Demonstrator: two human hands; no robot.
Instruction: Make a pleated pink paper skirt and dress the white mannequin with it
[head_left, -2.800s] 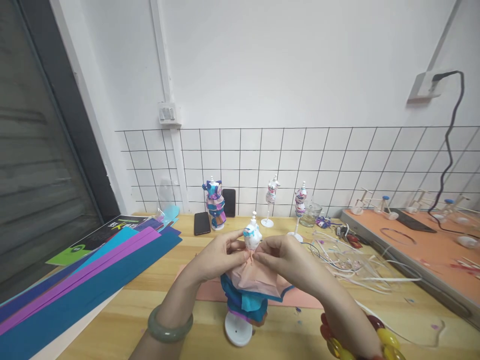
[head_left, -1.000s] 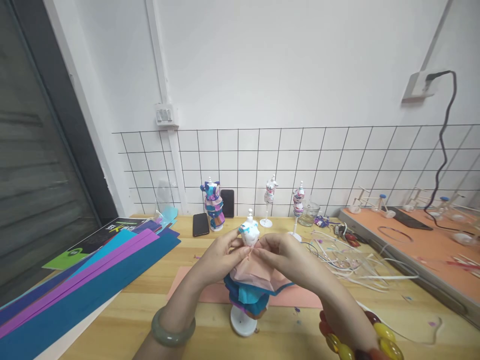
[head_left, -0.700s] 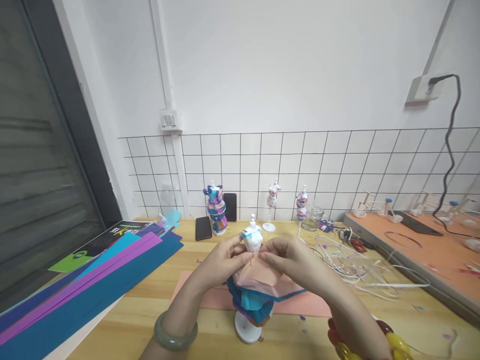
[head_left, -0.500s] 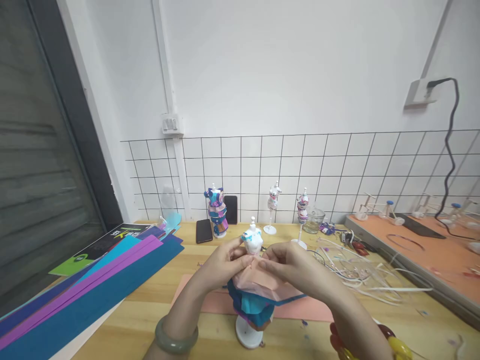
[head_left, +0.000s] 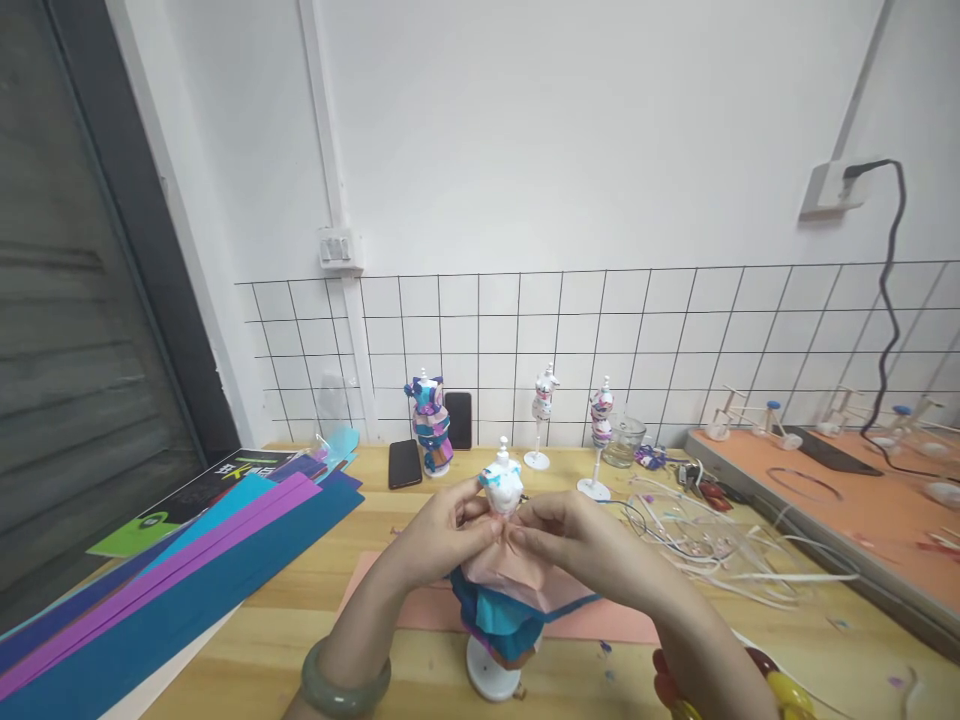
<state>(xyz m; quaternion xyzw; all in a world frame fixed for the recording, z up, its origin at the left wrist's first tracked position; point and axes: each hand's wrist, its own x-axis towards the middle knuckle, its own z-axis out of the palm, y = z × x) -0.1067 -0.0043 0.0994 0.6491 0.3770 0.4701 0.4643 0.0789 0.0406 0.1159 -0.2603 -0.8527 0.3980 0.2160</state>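
Observation:
A small white dress form stands upright before me on a round white base. Pale pink paper is wrapped round its waist, over layers of blue and teal paper. My left hand pinches the pink paper at the waist from the left. From the right, my right hand pinches the same paper, its fingertips close to the left thumb. The fingers behind the waist are partly hidden.
Coloured paper sheets lie at left. Behind stand a dressed form, two slim forms and a glass. Phones are near the wall. Tangled white strips lie at right, beside an orange-topped board.
Both hands have gathered the pink paper closer in at the waist, the right hand shifting slightly left toward the left thumb. The whole view has moved a little.

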